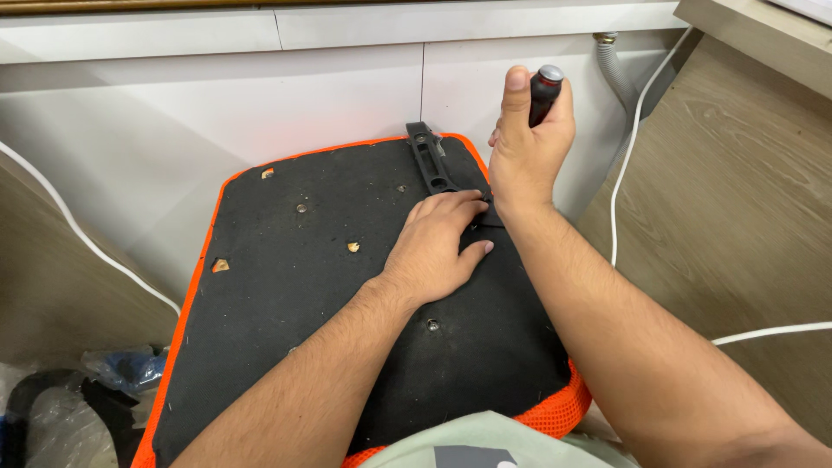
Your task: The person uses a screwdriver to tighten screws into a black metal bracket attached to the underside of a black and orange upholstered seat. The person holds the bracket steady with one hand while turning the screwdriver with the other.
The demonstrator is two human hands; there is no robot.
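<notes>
Right hand [527, 147] fists a screwdriver [544, 91] upright; its grip looks firm and non-slip. Left hand [433, 247] lies open, flat beside it, pinning the stiff bracket [431, 160] (likely light plastic) to the seat [329, 303].

White cabinet doors [260, 95] run across from ten to one o'clock, with a vertical seam between two panels near twelve and a pale ledge above them. A grey corrugated hose [617, 74] drops down at one o'clock, with a white cable [626, 147] just beside it trailing over the wood-grain floor [737, 225] toward three. Another white cable [69, 221] crosses at nine. Crumpled plastic bags [52, 407] lie at seven o'clock. The light is even and soft.
</notes>
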